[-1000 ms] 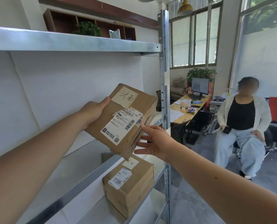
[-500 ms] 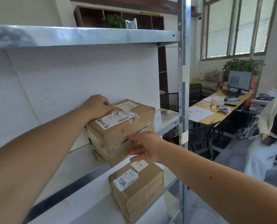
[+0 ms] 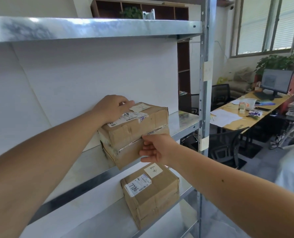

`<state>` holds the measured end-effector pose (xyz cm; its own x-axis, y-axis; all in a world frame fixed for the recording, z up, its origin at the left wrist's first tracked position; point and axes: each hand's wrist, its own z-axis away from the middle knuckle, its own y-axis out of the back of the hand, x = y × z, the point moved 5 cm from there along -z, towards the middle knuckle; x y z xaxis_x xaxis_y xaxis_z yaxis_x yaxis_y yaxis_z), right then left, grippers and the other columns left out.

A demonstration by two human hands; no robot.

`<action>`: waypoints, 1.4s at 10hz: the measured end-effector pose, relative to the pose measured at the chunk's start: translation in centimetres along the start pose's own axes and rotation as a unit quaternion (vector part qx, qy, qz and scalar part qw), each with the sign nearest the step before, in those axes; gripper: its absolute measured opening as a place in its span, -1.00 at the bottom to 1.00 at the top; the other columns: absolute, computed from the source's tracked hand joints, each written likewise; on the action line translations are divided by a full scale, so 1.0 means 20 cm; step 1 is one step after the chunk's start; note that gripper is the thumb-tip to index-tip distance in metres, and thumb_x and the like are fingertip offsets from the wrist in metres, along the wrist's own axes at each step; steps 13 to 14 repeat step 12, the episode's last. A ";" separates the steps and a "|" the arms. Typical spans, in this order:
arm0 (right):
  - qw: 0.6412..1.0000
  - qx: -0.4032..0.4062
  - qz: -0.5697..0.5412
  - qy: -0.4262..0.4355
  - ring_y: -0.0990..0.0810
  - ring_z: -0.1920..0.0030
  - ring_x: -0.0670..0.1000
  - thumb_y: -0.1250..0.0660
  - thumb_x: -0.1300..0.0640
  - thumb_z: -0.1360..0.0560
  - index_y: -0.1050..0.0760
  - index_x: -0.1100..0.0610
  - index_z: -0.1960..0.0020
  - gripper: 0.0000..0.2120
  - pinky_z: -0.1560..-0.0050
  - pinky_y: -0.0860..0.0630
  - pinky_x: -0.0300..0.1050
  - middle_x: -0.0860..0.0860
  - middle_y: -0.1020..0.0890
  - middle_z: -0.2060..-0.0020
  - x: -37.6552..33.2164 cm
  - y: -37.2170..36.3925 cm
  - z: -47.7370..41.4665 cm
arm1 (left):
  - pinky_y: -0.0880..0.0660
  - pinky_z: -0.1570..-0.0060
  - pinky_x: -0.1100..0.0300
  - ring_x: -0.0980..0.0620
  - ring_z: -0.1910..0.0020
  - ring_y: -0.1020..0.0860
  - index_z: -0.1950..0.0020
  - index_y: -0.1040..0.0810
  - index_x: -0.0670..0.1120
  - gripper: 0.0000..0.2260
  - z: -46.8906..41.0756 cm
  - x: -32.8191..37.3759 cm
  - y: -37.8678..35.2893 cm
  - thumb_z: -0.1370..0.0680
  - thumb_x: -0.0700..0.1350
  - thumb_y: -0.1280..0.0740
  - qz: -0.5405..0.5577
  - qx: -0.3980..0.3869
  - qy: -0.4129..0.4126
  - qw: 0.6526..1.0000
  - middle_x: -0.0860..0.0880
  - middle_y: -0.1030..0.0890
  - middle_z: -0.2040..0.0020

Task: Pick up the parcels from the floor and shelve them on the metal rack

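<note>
Now pressing the parcel (image 3: 134, 131) onto the metal rack (image 3: 184, 121) middle shelf, left hand (image 3: 112, 108) flat on top, right hand (image 3: 157, 148) fingers curled against its front, above a second parcel (image 3: 151, 193).

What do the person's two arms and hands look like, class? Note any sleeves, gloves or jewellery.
Both forearms are bare, with no sleeves in view. The left hand and right hand wear no gloves, and no rings, watch or bracelet show. A small dark mark sits on the right forearm.

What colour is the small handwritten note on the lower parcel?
Pale yellow note on the lower parcel, head view.
</note>
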<state>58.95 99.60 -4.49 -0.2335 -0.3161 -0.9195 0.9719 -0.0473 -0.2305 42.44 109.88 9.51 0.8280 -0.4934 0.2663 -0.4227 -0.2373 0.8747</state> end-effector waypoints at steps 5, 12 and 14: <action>0.995 -0.026 0.095 0.013 -0.74 0.21 0.10 -0.48 0.10 -0.56 -0.64 0.22 0.09 -0.82 0.17 -0.67 0.02 0.11 -0.74 0.22 -0.01 -0.06 -0.04 | -0.35 -0.31 0.13 0.05 -0.44 -0.46 -0.49 -0.53 0.08 0.09 0.02 0.11 -0.07 -0.11 0.69 -0.31 -0.003 -0.170 0.037 0.985 0.09 -0.51 -0.49; 0.752 0.156 0.454 0.452 -0.56 0.28 0.02 -0.32 0.07 -0.53 -0.55 -0.05 0.06 -0.96 0.31 -0.49 -0.09 -0.13 -0.59 0.31 -0.14 0.05 0.09 | -0.08 -0.61 -0.09 -0.05 -0.70 -0.07 -0.64 -0.29 0.10 -0.19 0.52 0.25 0.12 -0.49 0.50 -0.20 -0.218 0.108 -0.049 0.969 0.00 -0.18 -0.72; 0.752 0.156 0.454 0.452 -0.56 0.28 0.02 -0.32 0.07 -0.53 -0.55 -0.05 0.06 -0.96 0.31 -0.49 -0.09 -0.13 -0.59 0.31 -0.14 0.05 0.09 | -0.08 -0.61 -0.09 -0.05 -0.70 -0.07 -0.64 -0.29 0.10 -0.19 0.52 0.25 0.12 -0.49 0.50 -0.20 -0.218 0.108 -0.049 0.969 0.00 -0.18 -0.72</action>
